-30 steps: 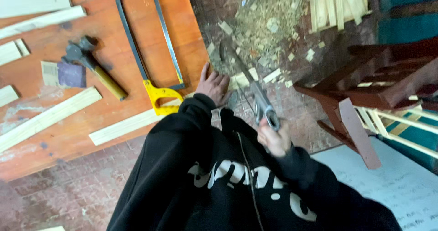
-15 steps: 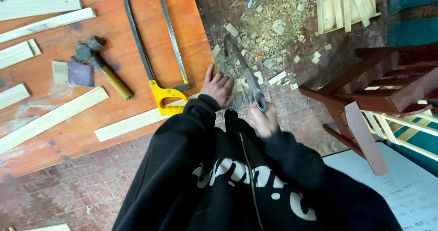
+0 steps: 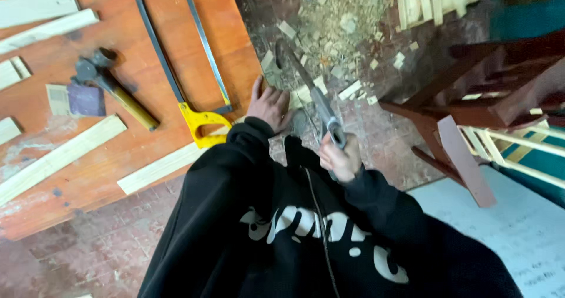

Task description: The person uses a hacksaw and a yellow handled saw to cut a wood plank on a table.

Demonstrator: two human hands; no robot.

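The right hand point(image 3: 340, 156) grips a handsaw point(image 3: 310, 95) angled over the floor; the left hand point(image 3: 269, 105) presses flat beside it, fingers spread; sawdust and offcuts point(image 3: 329, 24) suggest cutting well underway.

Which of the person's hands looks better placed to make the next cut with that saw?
The right hand, probably. It already grips the handle of the handsaw, whose blade points out over the wood scraps. The left hand lies flat by the blade, at the edge of the orange board, suited to steadying.
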